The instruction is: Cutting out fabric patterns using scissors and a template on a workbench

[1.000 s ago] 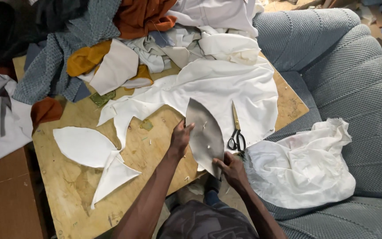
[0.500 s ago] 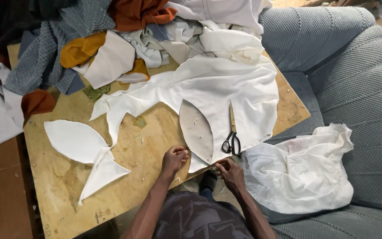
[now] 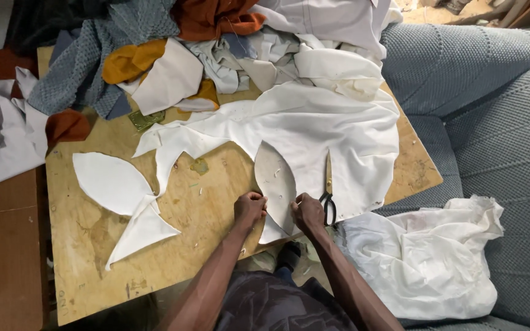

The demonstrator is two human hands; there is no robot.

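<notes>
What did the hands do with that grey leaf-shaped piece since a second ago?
The grey leaf-shaped template was tilted up in the left hand a second ago; now it lies flat on the white cloth. Both hands have slid to its near end, the right hand beside the left, each closed at the edge there. The scissors and the cut white pieces stayed put.

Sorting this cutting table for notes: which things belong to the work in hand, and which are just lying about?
In hand:
- left hand and right hand, both at the near end of the leaf-shaped pattern piece
- white cloth under it
- scissors beside the right hand

Lying about:
- two cut white pieces
- heap of mixed fabric
- crumpled white cloth on the sofa
</notes>
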